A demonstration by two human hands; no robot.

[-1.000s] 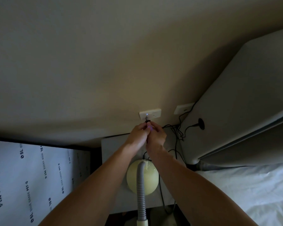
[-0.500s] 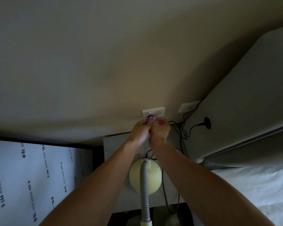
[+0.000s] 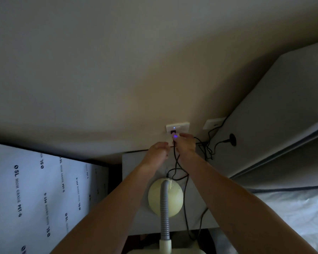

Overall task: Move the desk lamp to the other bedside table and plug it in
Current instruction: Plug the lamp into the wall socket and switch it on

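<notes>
The desk lamp (image 3: 165, 197) stands on the grey bedside table (image 3: 131, 182); I see its pale yellow round base and grey flexible neck from above. Its black cord (image 3: 175, 162) loops up from the base to a white wall outlet (image 3: 180, 126) with a small blue light. A black plug (image 3: 173, 133) sits in the outlet. My right hand (image 3: 186, 145) pinches the plug end just below the outlet, where a blue glow shows. My left hand (image 3: 157, 153) is slightly lower left, fingertips pinched at the cord.
A grey padded headboard (image 3: 283, 116) and a bed with a white sheet (image 3: 292, 217) lie to the right. A second wall plate (image 3: 214, 122) feeds tangled black cables (image 3: 206, 149). A white printed plastic-wrapped panel (image 3: 35, 198) stands at the left.
The plug has gone up to the outlet and now sits in it. My left hand has drawn back down and left from the plug; my right hand stays at it.
</notes>
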